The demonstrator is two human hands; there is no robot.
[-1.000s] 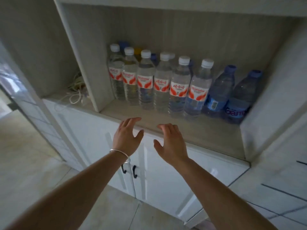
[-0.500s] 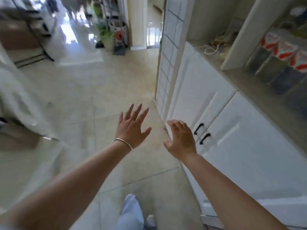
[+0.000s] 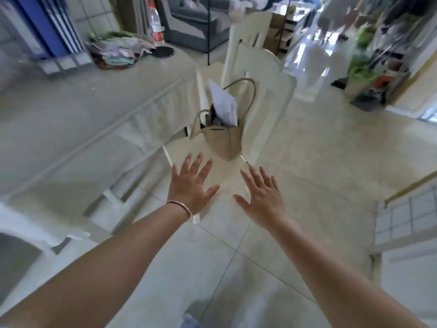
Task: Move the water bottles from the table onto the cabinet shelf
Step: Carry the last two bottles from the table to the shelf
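One clear water bottle [image 3: 156,22] with a red label stands upright at the far end of the table [image 3: 71,110], which wears a pale cloth. My left hand [image 3: 192,183], with a bangle on its wrist, is stretched out over the floor with fingers spread and holds nothing. Beside it, my right hand [image 3: 262,197] is spread flat and empty too. Both hands are well short of the bottle, near the table's corner. The cabinet shelf is out of view.
A white chair [image 3: 267,91] stands by the table with a beige tote bag [image 3: 222,136] holding papers on its seat. A pile of cloths [image 3: 118,52] and a dark round mat [image 3: 162,52] lie near the bottle. Tiled floor stretches to the right.
The view has swung away from the cabinet and its row of bottles, across the floor, to the table and chair. Both hands stay raised and empty, fingers now spread wider.
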